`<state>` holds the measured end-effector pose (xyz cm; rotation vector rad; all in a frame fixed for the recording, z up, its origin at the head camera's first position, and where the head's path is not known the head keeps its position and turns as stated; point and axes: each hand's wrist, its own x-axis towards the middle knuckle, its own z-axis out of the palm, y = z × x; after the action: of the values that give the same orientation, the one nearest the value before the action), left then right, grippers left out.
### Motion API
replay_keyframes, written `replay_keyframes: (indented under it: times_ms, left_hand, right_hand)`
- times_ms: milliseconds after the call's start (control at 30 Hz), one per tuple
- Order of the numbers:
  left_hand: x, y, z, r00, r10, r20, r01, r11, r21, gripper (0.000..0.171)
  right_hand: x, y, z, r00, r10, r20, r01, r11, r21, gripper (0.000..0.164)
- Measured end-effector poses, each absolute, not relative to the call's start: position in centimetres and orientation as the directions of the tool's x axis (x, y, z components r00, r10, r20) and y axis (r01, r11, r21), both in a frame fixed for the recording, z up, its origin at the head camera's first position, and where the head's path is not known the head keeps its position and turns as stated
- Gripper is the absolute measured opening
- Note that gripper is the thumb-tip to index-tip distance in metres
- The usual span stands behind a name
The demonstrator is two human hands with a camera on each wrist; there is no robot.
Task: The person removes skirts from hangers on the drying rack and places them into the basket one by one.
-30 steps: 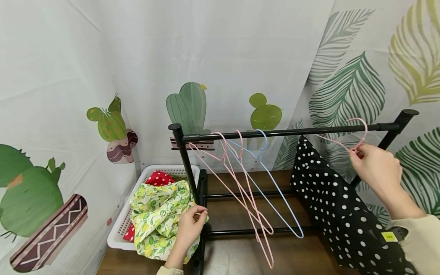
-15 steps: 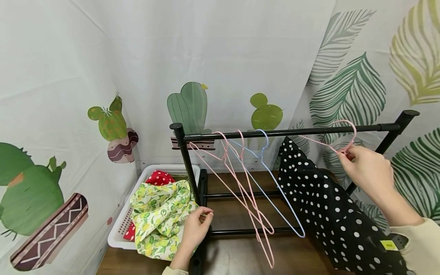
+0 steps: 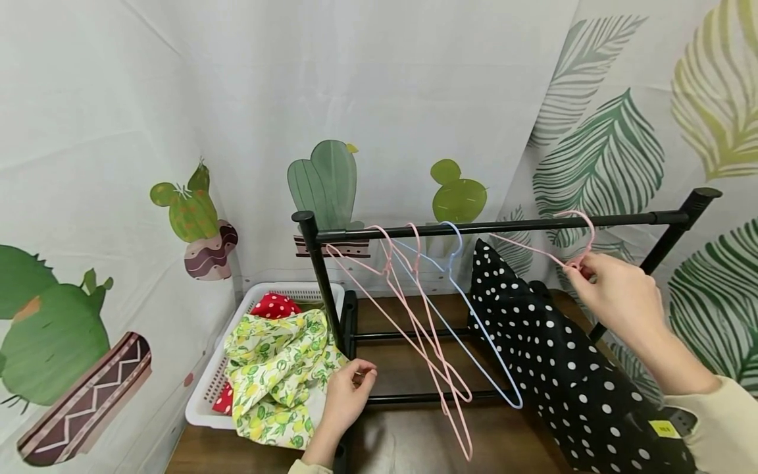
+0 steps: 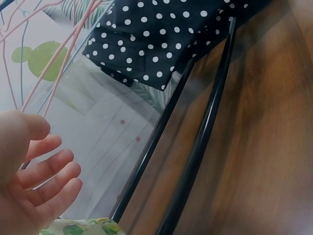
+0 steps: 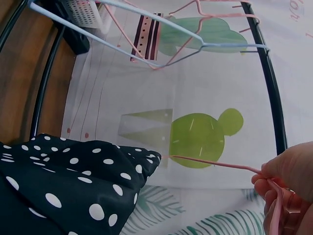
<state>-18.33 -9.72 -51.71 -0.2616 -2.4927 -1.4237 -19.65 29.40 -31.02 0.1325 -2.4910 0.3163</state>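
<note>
My right hand (image 3: 628, 296) pinches a pink wire hanger (image 3: 529, 248) just below its hook. That hook passes over the black rail (image 3: 521, 226) at the right part of the rack. A black garment with white polka dots (image 3: 533, 342) hangs from this hanger; its near end reaches under my right sleeve. In the right wrist view, my thumb and fingers close round the pink hanger wire (image 5: 215, 162). My left hand (image 3: 349, 392) has loosely curled fingers and holds nothing, beside the lemon-print cloth (image 3: 278, 368) at the rack's left post. The left wrist view shows the relaxed fingers (image 4: 58, 174).
Two pink hangers (image 3: 414, 316) and a blue hanger (image 3: 482, 329) hang bare on the rail's left half. A white basket (image 3: 201, 395) at left holds a red polka-dot cloth (image 3: 275, 306) under the lemon-print one. The rack's lower bars (image 3: 426, 399) cross above the wooden table (image 3: 408, 434).
My right hand has slid the pink hanger and the polka-dot garment leftward along the rail. My left hand has moved slightly right, off the lemon-print cloth's edge.
</note>
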Motion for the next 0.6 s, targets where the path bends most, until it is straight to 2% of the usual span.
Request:
replay_keyframes:
  times_ms: [467,600]
  left_hand:
    - [-18.3,-8.6,-53.4,-0.966,0.067,0.251,0.251,0.494,0.832,0.005]
    - [-18.4,-8.1,-53.9,-0.965,0.086,0.249,0.259,0.481,0.838,0.006]
  right_hand:
    - [-19.5,27.5,-31.2,-0.742,-0.112,0.661,-0.279,0.948,-0.152,0.010]
    - [-19.5,26.8,-31.4,-0.743,-0.119,0.659,-0.292,0.943,-0.158,0.011]
